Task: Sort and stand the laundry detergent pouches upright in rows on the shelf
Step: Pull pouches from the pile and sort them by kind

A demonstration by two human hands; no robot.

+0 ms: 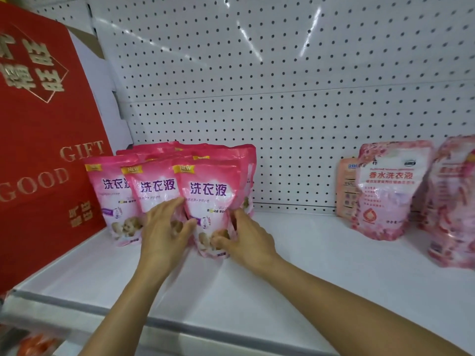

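Note:
Several bright pink detergent pouches stand upright in rows on the white shelf (321,265), at its left. The front row holds three: a left pouch (108,194), a middle pouch (156,188) and a right pouch (209,199). My left hand (164,235) lies over the lower part of the middle pouch, fingers spread, thumb against the right pouch's left edge. My right hand (246,240) grips the right pouch's lower right edge with curled fingers. Light pink floral pouches (390,188) stand at the right.
A big red gift box (43,150) lettered GOOD GIFT leans at the shelf's left end. White pegboard (282,98) forms the back wall. Another floral pouch (455,201) stands at the far right edge. The shelf's front lip (180,327) runs below my forearms.

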